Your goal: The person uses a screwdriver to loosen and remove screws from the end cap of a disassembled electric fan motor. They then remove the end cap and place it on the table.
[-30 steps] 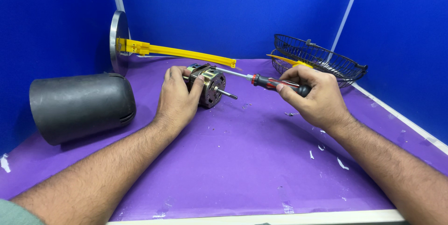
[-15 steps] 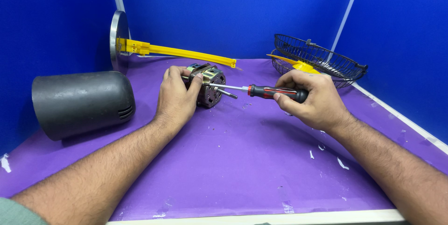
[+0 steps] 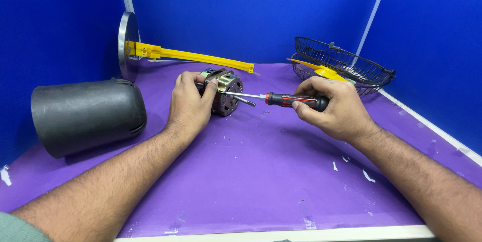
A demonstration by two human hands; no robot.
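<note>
- The small fan motor [image 3: 224, 93] sits mid-counter, far side; left hand [image 3: 190, 105] fingers wrap it.
- Right hand [image 3: 331, 109] fingers clench the screwdriver [image 3: 281, 99], tip at the motor face.
- Risk: the tip could slip and jab the left fingers if the motor rolls.
- Black housing [image 3: 88, 116] lies left, wire guard [image 3: 346, 66] far right.

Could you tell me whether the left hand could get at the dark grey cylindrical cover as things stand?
Probably yes, but the left hand is gripping the motor; the cover lies on its side beside that forearm, with bare mat between them.

Bright, even overhead light; sharp, soft shadows.
</note>
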